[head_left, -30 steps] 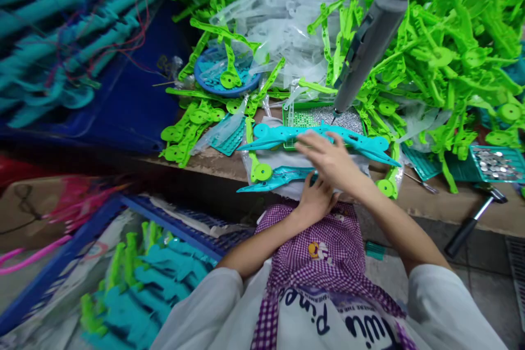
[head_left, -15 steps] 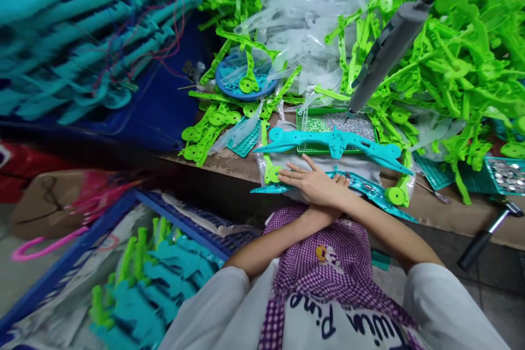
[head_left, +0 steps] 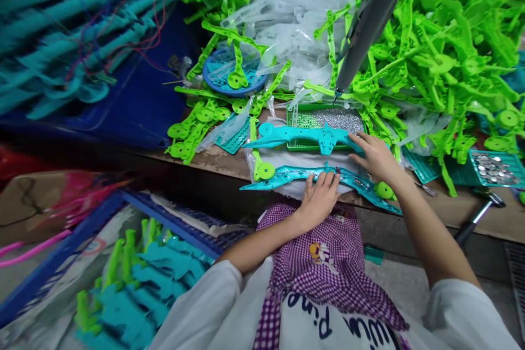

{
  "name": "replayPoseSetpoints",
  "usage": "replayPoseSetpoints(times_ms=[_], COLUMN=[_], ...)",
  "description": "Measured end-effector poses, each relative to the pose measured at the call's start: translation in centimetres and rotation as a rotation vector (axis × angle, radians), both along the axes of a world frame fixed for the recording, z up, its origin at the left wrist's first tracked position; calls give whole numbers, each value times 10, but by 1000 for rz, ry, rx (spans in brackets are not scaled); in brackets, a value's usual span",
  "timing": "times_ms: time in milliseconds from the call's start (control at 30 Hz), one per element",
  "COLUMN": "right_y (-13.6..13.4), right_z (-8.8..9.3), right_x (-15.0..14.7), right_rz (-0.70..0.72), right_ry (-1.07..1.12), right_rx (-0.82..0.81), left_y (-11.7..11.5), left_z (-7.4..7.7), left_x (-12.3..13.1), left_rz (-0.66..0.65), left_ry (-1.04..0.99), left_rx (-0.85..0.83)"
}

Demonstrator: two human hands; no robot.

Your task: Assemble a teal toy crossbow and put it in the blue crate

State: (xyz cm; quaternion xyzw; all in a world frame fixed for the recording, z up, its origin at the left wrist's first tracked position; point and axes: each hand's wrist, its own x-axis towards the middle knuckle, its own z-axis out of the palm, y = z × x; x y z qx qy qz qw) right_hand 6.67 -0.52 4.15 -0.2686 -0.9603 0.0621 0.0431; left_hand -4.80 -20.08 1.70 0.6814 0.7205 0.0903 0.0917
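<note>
A long, narrow turquoise plastic shell [head_left: 283, 176], hollow side up with thin wiring inside, lies directly beneath the fingers of the left hand [head_left: 318, 194], which rest across its middle; I cannot tell whether they grip it. Beyond that hand lies a second long turquoise plastic shell [head_left: 283, 134], outer face up, its right end under the right hand [head_left: 377, 158]. The right hand's fingers are outstretched there, but whether they have closed on the shell cannot be told. Left of the left hand is a lime-green plastic piece with a round disc end [head_left: 266, 170]; a similar lime-green disc [head_left: 384, 190] sits just below the right hand. Past the far shell, ahead of both hands, is a green perforated plastic tray [head_left: 301, 119] of small silver metal bits, with a grey cylindrical power driver [head_left: 365, 27] above it. Well right of the right hand lies a black-handled hammer [head_left: 483, 210].
</note>
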Motion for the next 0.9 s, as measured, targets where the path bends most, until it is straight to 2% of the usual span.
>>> replayPoseSetpoints(times_ms=[200,300,433,533,700,900], right_y=[13,6,-12,-20,-25,-30], right_z=[11,27,47,49,46,57], right_x=[-3,8,30,38,33,36], right_rz=[93,135,223,257,260,240], right_ry=[69,118,71,9,-36,-33], right_rx=[-35,-64,-125,-124,-82,-38], left_y=[3,2,2,2,1,1], left_z=[-3,-6,-8,-7,-7,-7], left_x=[9,12,13,14,14,15], left_rz=[9,-3,2,-4,-12,-10], left_ry=[75,107,98,68,80,87], left_rx=[8,34,24,-20,1,15])
